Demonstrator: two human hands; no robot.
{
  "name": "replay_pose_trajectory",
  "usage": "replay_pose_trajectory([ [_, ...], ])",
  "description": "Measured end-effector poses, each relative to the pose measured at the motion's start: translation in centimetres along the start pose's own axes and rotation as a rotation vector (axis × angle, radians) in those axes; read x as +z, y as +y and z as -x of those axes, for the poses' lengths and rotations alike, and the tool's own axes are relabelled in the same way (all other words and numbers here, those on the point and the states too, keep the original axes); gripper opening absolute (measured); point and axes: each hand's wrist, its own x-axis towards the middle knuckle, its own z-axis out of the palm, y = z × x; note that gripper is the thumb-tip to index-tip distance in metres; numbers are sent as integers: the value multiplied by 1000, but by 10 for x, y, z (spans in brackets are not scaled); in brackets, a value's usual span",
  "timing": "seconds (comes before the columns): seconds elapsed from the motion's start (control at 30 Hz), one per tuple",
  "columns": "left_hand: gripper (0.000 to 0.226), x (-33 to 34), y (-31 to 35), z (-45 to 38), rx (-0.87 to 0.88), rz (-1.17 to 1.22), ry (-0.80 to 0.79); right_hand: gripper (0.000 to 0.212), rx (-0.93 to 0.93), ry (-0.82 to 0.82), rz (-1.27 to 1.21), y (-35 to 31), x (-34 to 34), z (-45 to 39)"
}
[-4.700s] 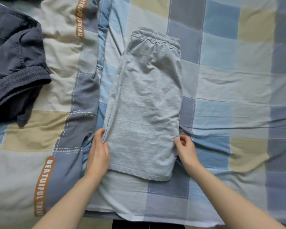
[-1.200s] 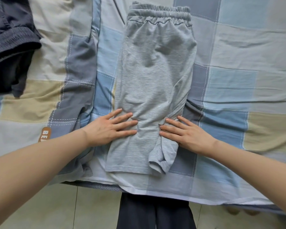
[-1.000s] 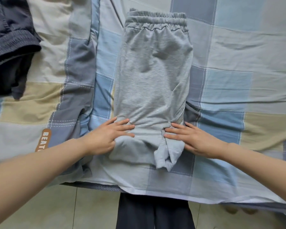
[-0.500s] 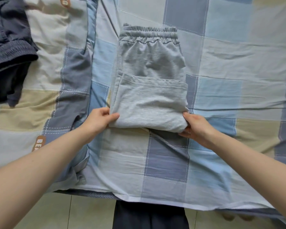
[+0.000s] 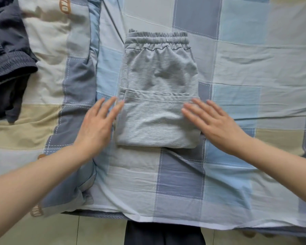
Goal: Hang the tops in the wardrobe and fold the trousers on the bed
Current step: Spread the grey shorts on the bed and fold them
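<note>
Light grey jersey trousers (image 5: 157, 96) folded once on checked blue-and-beige bed sheet (image 5: 245, 68), long axis running away from person, waistband far end. Left hand (image 5: 97, 126) just beside left edge, right hand (image 5: 214, 122) on right edge; both grips flat-open, holding nothing (motion blur). Folded hem nearest both hands. Dark navy garment (image 5: 7, 59) well apart, far left.

**Blurred, cut off, hidden**

The left hand (image 5: 95, 128) is motion-blurred at its fingertips. The dark garment (image 5: 6, 55) runs off the left edge. Orange lettering (image 5: 64, 6) on the quilt is cropped and unreadable. The grey trousers (image 5: 157, 96) hide their own folded-under layers.
</note>
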Motion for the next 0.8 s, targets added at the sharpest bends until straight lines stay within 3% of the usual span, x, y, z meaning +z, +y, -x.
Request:
replay_pose_trajectory([
  [0.07,90,-2,-13,-15,410,-326,-59,62,-201,-93,98,0,10,-6],
  [0.1,95,-1,-18,-23,532,-428,-116,62,-261,-118,138,1,17,-10],
  [0.2,112,8,-28,-45,677,-595,-271,68,-311,-171,202,12,31,-26],
  [0.3,98,15,-36,-63,763,-605,-266,63,-354,-169,205,27,44,-36],
  [0.43,61,18,-37,-67,667,-499,-192,50,-277,-111,90,30,54,-40],
  [0.6,64,26,-16,-42,469,-326,-200,51,-186,-73,-17,15,54,-24],
  [0.73,69,21,5,-12,498,-318,-293,50,-245,-146,-36,2,41,3],
  [0.8,72,25,18,13,492,-276,-414,48,-280,-244,-102,-9,34,20],
])
